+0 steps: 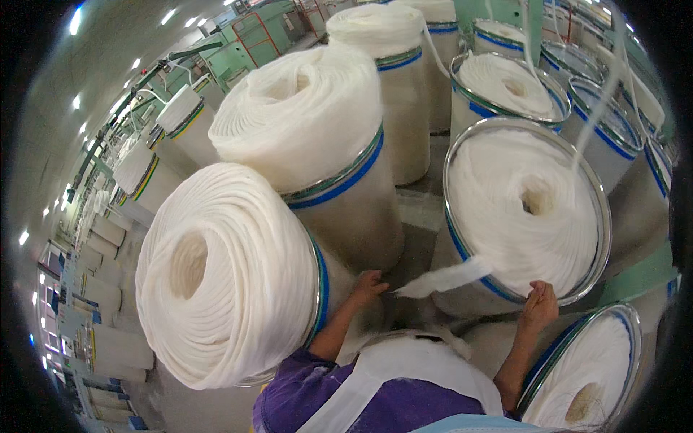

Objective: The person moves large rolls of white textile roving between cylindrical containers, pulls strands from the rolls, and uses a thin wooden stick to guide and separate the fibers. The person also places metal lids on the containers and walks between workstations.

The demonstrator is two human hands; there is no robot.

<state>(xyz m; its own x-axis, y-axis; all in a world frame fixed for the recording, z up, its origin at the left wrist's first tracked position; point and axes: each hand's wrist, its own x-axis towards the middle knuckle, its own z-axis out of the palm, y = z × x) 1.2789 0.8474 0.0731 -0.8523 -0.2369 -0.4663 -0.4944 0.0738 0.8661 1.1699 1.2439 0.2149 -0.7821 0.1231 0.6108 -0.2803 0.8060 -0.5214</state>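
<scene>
A round metal-rimmed can (446, 278) stands in front of me on the right, filled with coiled white sliver (491, 187). From its near left rim a loose strip of sliver (451, 278) hangs toward the left. My left hand (369, 286) is just short of that strip's frayed end, fingers slightly bent and apart, with no hold on it that I can see. Closed at the can's near rim is my right hand (539, 304); whatever its fingers grip is hidden. Left of my left arm, a thick coil of sliver (238, 289) bulges above another can.
More sliver-filled cans stand close around: one behind the left coil (339, 224), one at the lower right (628, 317), others farther back. Thin sliver strands (595, 108) rise at the right. Green machines (249, 40) stand in the background.
</scene>
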